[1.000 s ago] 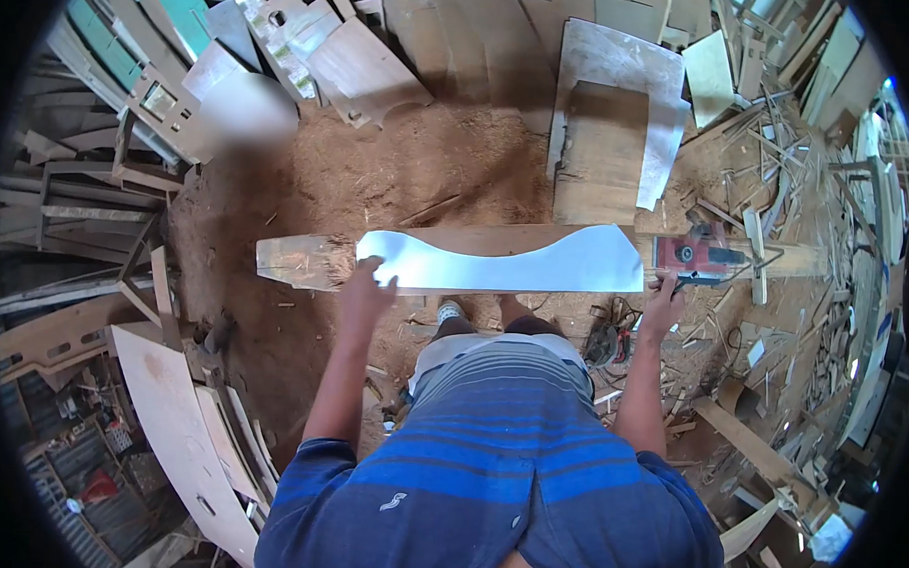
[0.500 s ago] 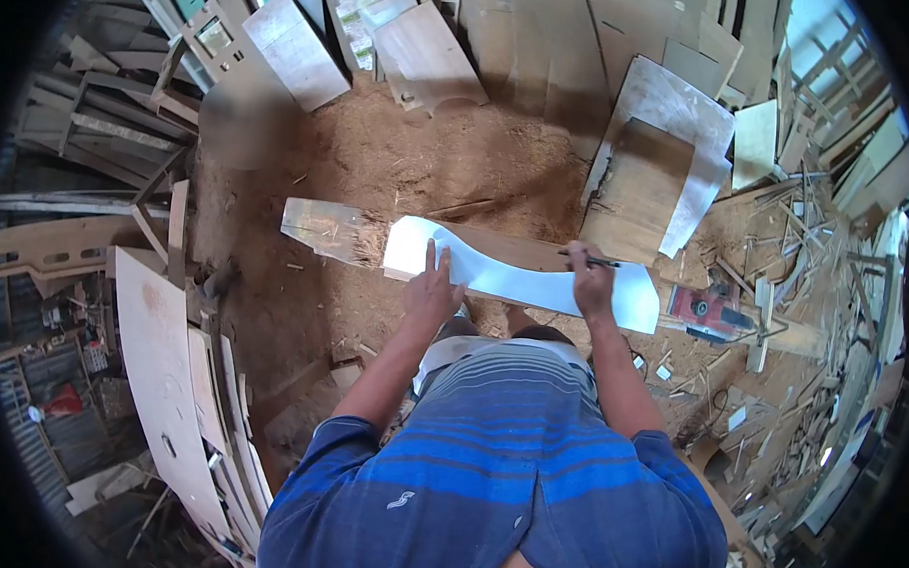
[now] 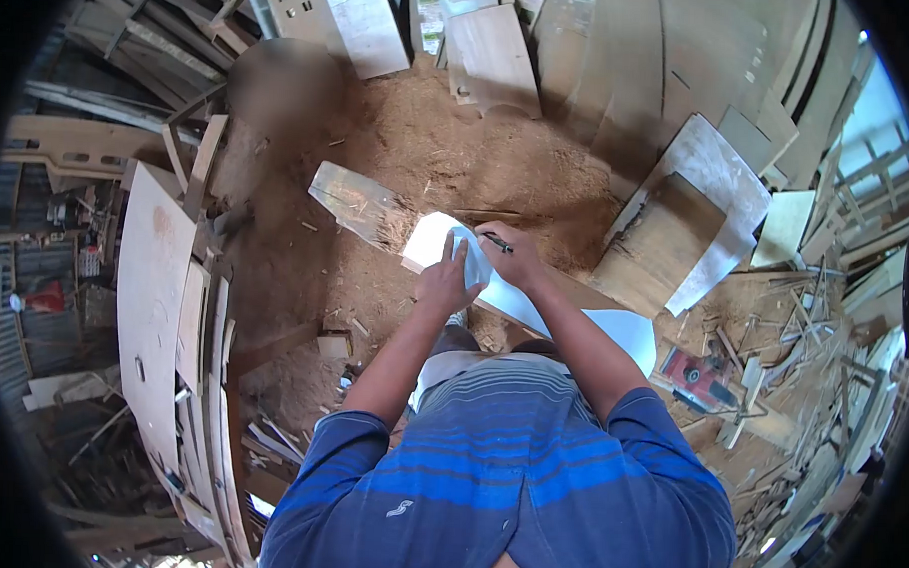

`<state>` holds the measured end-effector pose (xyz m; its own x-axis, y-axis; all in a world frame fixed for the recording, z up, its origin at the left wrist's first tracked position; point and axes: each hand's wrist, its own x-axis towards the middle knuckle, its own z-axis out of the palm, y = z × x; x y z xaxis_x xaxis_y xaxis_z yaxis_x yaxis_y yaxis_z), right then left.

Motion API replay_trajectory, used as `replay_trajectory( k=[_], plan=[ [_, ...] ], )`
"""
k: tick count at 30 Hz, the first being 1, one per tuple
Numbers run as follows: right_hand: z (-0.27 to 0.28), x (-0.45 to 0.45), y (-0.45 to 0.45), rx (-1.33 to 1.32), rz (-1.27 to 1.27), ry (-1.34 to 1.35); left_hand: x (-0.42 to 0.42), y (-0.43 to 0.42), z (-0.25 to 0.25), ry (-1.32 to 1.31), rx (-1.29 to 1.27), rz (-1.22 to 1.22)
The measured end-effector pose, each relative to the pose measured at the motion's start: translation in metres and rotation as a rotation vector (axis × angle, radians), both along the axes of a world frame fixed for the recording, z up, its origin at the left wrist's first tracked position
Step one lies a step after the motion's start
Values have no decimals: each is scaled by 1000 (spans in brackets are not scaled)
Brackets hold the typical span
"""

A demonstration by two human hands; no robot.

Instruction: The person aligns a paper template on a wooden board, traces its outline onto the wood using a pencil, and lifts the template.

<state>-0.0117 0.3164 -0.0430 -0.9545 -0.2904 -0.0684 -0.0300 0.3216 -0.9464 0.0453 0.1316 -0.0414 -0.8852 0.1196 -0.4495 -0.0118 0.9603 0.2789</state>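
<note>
Your left hand (image 3: 445,277) is spread on the white sheet (image 3: 514,302), two fingers straight and parted, thumb out to the side; it presses from above and grips nothing. Your right hand (image 3: 511,258) is closed around a dark pen (image 3: 498,242), just beside the sheet's curved edge. You can't tell from here whether the tip touches anything.

The sheet lies on a brown board (image 3: 586,296), lengthwise along the surface (image 3: 352,200), its curved edge toward the far edge of the surface and its left end short of the surface's left end.

The likeliest trouble is the sheet turning. You press it only toward its left end, so a sideways push from the pen could swing the unheld right part, and any mark along the curve would be off. Your hands sit close together there, so the pen could also bump a left fingertip and jog the sheet. Your right forearm crosses above the sheet; if you let it drop, it could drag the sheet toward the near edge.

The red power tool (image 3: 697,376) sits toward the surface's right end, near the sheet. If sheet or board slid that way, it could knock the tool.
</note>
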Motion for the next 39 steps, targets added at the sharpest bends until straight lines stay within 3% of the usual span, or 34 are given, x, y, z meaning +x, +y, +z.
replay_trajectory(
  k=[7, 39],
  plan=[
    [-20, -20, -15, 72, 70, 1, -9, 6, 22, -136, -42, 42],
    [-26, -29, -28, 119, 90, 7, -8, -1, 11, -89, -18, 15]
  ],
)
